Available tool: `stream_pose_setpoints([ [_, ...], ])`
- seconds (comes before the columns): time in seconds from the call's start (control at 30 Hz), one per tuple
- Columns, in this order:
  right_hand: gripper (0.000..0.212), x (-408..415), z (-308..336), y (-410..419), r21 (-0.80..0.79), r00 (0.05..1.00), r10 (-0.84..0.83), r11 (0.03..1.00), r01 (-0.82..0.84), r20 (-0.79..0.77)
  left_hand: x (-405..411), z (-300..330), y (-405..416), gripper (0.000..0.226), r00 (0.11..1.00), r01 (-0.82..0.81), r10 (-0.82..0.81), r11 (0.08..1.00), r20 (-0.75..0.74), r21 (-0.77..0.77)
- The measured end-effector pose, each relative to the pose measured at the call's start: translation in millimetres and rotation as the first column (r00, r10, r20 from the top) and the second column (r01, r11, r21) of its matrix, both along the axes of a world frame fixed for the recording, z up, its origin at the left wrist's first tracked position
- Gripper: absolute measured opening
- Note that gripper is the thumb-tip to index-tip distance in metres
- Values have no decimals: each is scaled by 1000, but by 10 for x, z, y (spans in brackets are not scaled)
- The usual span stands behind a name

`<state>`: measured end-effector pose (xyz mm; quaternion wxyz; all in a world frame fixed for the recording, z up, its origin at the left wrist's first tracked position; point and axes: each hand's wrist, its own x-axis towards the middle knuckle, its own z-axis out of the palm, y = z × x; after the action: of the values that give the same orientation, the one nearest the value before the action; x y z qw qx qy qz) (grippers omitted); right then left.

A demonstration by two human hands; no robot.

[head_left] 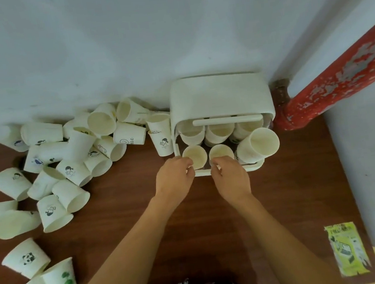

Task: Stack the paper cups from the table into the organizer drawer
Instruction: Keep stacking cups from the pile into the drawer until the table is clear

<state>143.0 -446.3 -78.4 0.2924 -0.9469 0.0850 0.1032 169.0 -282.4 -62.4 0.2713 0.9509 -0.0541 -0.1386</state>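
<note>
- Both hands reach the drawer (224,170) pulled out of the white organizer (220,96) at one o'clock.
- Left hand (175,179) and right hand (231,176): fingers curled at the front edge; grasp cannot be told.
- Loose paper cups (68,158) lie heaped at ten o'clock on the table (286,200).

fingertips: both hands' (174,176) (231,175) hidden, curled under
drawer (227,170) front: partly behind hands
sticker (347,249) print: unreadable
</note>
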Motion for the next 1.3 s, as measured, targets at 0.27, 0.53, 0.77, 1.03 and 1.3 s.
stream_pose_setpoints([
  [0.27, 25, 58, 130, 811, 88, 988, 156, 984, -153, -22, -137, 112, 1013, 19, 964, -264, 264, 963, 12, 54],
  [0.53, 37, 525, 163, 1431, 52, 986, 165, 985, -165, -1, 11, -55, 2053, 39, 863, -503, 505, 857, 8, 112],
  [0.77, 52, 1127, 123, 1615, -140, 990, 140, 980, -141, -17, 461, -157, 2371, 63, 914, -404, 399, 912, 70, 78],
  [1.03, 35, 1167, -52, 1716, -284, 982, 127, 945, -162, -140, 845, -220, 2366, 51, 907, -396, 419, 886, -50, 239],
  [1.3, 27, 671, 122, 1621, -110, 999, 21, 994, -18, 25, 400, -30, 2304, 16, 911, -411, 403, 903, 90, 126],
])
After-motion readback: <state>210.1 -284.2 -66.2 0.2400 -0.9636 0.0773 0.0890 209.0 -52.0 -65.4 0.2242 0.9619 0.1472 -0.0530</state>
